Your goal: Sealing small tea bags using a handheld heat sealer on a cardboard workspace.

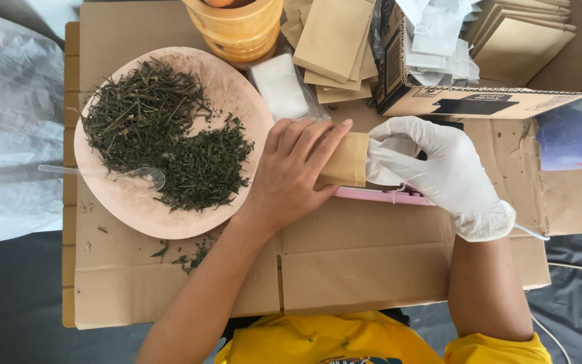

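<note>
My bare left hand (291, 172) presses a small brown paper pouch (347, 160) at the middle of the cardboard-covered tabletop (358, 263), fingers flat along its left end. My gloved right hand (432, 168) pinches its right end shut over a pink sealer (385, 196). The pouch's long axis runs left to right between both hands.

Bare cardboard (345, 269) lies open nearby; plate (237, 94) and box (479, 101) crowd the far side.
</note>
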